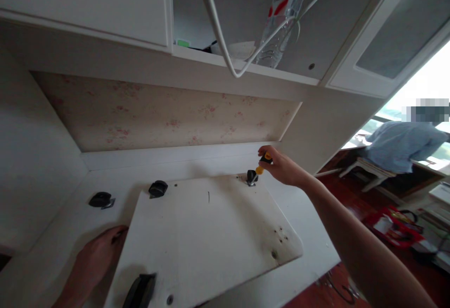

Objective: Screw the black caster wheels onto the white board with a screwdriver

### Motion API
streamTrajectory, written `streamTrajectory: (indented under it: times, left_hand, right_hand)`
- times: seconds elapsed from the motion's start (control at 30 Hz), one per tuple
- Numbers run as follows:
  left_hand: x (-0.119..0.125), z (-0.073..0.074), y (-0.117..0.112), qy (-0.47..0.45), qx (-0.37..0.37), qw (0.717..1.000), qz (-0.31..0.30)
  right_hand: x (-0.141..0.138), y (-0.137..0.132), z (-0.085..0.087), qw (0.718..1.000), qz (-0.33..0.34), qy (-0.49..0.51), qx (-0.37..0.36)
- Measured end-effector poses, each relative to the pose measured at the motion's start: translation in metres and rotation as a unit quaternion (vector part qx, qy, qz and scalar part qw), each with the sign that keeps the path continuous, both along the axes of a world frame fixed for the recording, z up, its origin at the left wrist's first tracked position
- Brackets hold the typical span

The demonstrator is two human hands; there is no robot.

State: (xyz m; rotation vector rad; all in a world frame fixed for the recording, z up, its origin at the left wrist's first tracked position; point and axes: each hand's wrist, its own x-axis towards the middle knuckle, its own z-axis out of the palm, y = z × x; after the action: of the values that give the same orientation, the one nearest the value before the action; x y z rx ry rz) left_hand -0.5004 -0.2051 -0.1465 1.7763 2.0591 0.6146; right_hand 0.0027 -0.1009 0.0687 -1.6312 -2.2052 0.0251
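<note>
A white board (pixel 207 237) lies flat on the white desk (pixel 63 223), with black caster wheels at its corners. My right hand (pixel 281 166) is closed round a screwdriver with a yellow and black handle (pixel 263 161), whose tip meets the far right caster (pixel 251 176). My left hand (pixel 96 256) rests at the board's near left edge, fingers curled against it. Another caster (pixel 158 188) sits at the far left corner and a third (pixel 139 290) at the near left corner. A loose caster (pixel 101 199) lies on the desk to the left.
White cupboards hang overhead, with a plastic bottle (pixel 281 17) and a white cable (pixel 225 45) dangling in front. Floral wallpaper lines the back of the alcove. To the right a person in a blue shirt (pixel 404 144) stands by a window; red items (pixel 393 226) lie on the wooden floor.
</note>
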Motion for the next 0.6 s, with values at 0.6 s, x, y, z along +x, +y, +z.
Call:
streamTrajectory:
  times: [0.6]
  left_hand:
    - [0.002,0.038,-0.017,-0.227,-0.028,0.960,0.161]
  right_hand:
    - [0.005,-0.005,-0.003,1.000,-0.001,0.010,-0.005]
